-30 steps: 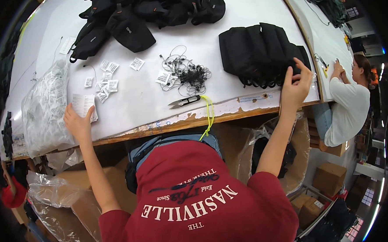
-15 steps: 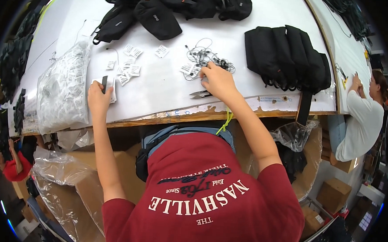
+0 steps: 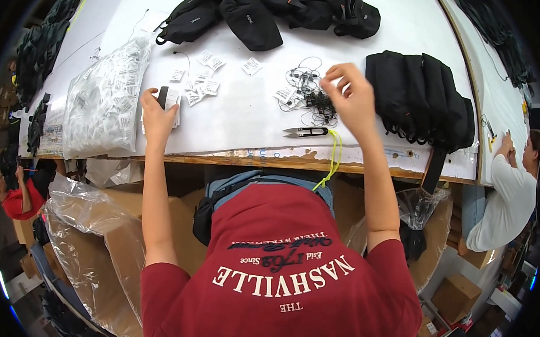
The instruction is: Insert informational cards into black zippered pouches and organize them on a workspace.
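Note:
My left hand is closed on a small stack of white tags with a black strip at its top, by the near left table edge. Above the table, right of a tangle of black tag strings, hangs my right hand. Its fingers are curled toward the thumb, slightly blurred; whatever is in the pinch is too small to make out. Thread snips with black handles and a yellow cord lie just below the tangle. Several loose white tags are scattered between my hands.
A clear plastic bag full of white tags stands at the left. Black pouches are piled at the back, and more black pouches lie in a row at right. A co-worker in white stands far right; another in red, far left.
My right hand has lifted off the string tangle and moved right, uncovering the snips' handles. My left hand still holds the stack. The whole view has shifted slightly.

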Demonstrator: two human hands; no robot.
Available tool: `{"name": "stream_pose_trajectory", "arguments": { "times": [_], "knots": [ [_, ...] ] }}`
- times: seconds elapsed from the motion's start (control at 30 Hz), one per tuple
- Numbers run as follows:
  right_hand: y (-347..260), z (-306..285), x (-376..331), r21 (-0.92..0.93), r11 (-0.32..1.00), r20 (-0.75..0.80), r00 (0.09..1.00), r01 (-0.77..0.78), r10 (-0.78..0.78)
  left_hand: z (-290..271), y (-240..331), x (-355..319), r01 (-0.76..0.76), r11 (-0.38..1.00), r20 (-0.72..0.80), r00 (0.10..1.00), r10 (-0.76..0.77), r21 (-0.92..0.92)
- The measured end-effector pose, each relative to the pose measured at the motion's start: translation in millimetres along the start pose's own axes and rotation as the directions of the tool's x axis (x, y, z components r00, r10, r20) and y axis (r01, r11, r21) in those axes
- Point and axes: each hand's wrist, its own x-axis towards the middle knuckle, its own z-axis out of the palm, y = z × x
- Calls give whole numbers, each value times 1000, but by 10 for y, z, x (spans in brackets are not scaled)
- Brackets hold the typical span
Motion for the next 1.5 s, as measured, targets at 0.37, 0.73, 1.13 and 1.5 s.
{"name": "stream_pose_trajectory", "arguments": {
  "times": [0.37,0.73,1.13,1.5],
  "knots": [
    [-609,-206,-97,587,809,-66,998,35,5,-220,998,-486,111,585,221,968,120,-804],
    [-866,306,-511,430,901,121,985,59,-122,-488,1652,-931,-227,581,20,922,387,-781],
    [-829,446,-560,226,933,-39,960,280,-278,-442,1644,-993,-456,581,-196,869,454,-674],
    [-818,234,-548,421,897,338,941,-135,-17,-489,1332,-883,321,284,427,727,538,-904]
  ]
}}
